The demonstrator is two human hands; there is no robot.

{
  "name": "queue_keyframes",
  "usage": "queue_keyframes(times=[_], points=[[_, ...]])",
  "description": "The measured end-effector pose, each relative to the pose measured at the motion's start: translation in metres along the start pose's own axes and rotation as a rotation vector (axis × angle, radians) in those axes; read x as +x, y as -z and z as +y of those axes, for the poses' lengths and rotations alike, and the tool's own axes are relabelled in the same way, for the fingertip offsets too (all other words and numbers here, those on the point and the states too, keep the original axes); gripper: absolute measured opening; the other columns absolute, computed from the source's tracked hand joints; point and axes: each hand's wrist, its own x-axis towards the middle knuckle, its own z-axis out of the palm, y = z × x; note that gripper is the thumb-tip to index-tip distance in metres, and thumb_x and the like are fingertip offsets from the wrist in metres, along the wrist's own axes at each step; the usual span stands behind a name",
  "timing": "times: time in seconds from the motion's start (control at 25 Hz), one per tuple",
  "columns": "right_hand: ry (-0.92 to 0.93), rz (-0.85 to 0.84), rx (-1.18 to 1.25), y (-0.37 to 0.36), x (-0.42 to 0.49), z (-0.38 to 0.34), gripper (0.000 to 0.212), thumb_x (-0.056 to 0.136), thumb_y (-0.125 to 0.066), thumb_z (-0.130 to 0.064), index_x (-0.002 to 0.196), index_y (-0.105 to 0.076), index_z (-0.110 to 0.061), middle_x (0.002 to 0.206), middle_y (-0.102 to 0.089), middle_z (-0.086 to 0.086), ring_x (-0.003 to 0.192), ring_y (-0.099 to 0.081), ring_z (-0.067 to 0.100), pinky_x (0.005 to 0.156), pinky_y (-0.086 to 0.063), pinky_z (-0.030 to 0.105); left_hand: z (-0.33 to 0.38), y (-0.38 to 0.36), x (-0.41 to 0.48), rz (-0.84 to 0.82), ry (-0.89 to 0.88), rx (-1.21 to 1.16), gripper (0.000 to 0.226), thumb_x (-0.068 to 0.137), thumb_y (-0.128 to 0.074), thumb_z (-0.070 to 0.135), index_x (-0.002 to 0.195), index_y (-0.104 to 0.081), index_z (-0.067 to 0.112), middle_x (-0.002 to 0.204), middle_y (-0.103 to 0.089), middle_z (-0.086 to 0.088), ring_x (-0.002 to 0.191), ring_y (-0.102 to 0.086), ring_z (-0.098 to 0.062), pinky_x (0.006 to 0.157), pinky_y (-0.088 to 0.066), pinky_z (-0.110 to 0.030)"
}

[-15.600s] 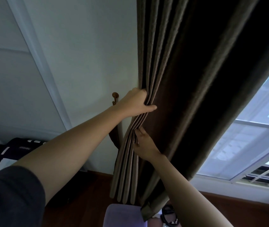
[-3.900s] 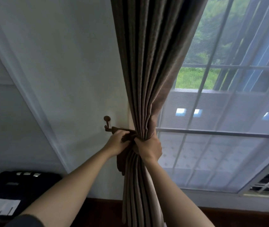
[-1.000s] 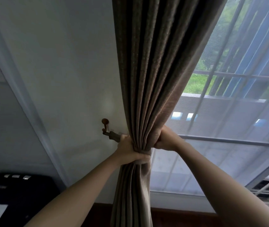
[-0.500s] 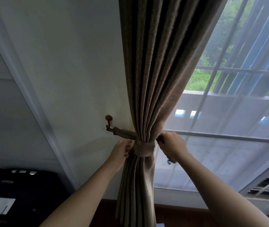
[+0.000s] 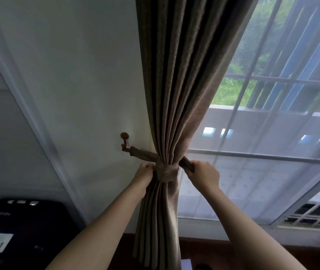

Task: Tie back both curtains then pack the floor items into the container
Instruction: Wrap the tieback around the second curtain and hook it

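Hanging between hands (image 5: 144, 173) (image 5: 204, 173) gripping tieback (image 5: 166, 171): curtain (image 5: 176, 90)

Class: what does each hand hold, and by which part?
Right hand: the tieback, by its free end beside the curtain. Left hand: curled against the tieback's wrap; a grip cannot be told.

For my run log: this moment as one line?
curtain: bundled, band around it | left hand: grips band | right hand: grips band end | hook: holds band

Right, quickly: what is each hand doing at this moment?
Left hand: curled beside the tieback; grip cannot be told.
Right hand: gripping the tieback's end.
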Motion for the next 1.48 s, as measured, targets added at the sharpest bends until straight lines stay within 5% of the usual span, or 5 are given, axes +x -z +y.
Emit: queue_keyframes(times=[0.68, 1.08, 1.24, 1.32, 1.48], points=[[-0.085, -0.056, 0.255, 0.005, -0.051, 0.06, 0.019, 0.081, -0.067, -0.037, 0.071, -0.057, -0.025, 0.061, -0.059, -0.006, 0.064, -0.058, 0.019, 0.055, -0.042, 0.031, -0.012, 0.006, -0.025, 0.151, -0.95, 0.513, 0.027, 0.078, -0.073, 0.008, 0.088, -0.049, 0.015, 0.1, -0.045, -0.004, 0.086, -0.052, -0.013, 0.07, -0.051, -0.023], [0.375, -0.045, 0.331, 0.03, -0.083, 0.002, 0.027, 0.08, -0.067, -0.021, 0.06, -0.052, -0.011, 0.046, -0.035, -0.004, 0.05, -0.038, 0.014, 0.048, -0.025, 0.019, 0.014, -0.004, -0.028, -0.004, -0.668, 0.593, 0.023, 0.08, -0.07, 0.031, 0.062, -0.072, 0.017, 0.113, -0.054, -0.008, 0.098, -0.056, -0.011, 0.091, -0.036, -0.017], [0.51, -0.317, 0.324, 0.009, -0.092, -0.015, 0.029, 0.08, -0.068, -0.03, 0.105, -0.064, -0.016, 0.093, -0.067, -0.002, 0.085, -0.06, 0.012, 0.076, -0.049, 0.03, 0.028, -0.014, -0.028, -0.065, -0.639, 0.862, 0.054, 0.069, -0.072, 0.045, 0.033, -0.045, 0.015, 0.066, -0.057, -0.017, 0.065, -0.055, -0.021, 0.067, -0.044, -0.028], [0.446, -0.499, 0.277, 0.002, -0.09, -0.01, 0.078, 0.076, -0.072, -0.042, 0.143, -0.037, -0.021, 0.143, -0.044, -0.003, 0.129, -0.042, 0.012, 0.107, -0.037, 0.029, 0.035, -0.006, -0.026, -0.115, -0.648, 0.899, 0.043, 0.074, -0.07, 0.024, 0.038, -0.047, 0.02, 0.053, -0.054, -0.003, 0.053, -0.052, -0.013, 0.056, -0.038, -0.02], [0.182, -0.266, 0.404, -0.022, -0.067, -0.009, 0.107, 0.074, -0.076, -0.035, 0.15, -0.004, -0.012, 0.156, -0.016, 0.004, 0.143, -0.018, 0.019, 0.109, -0.019, 0.021, 0.042, 0.017, -0.017, -0.182, -0.678, 0.886, 0.02, 0.081, -0.069, 0.025, 0.066, -0.067, 0.012, 0.084, -0.065, -0.001, 0.079, -0.062, -0.013, 0.067, -0.043, -0.021]])
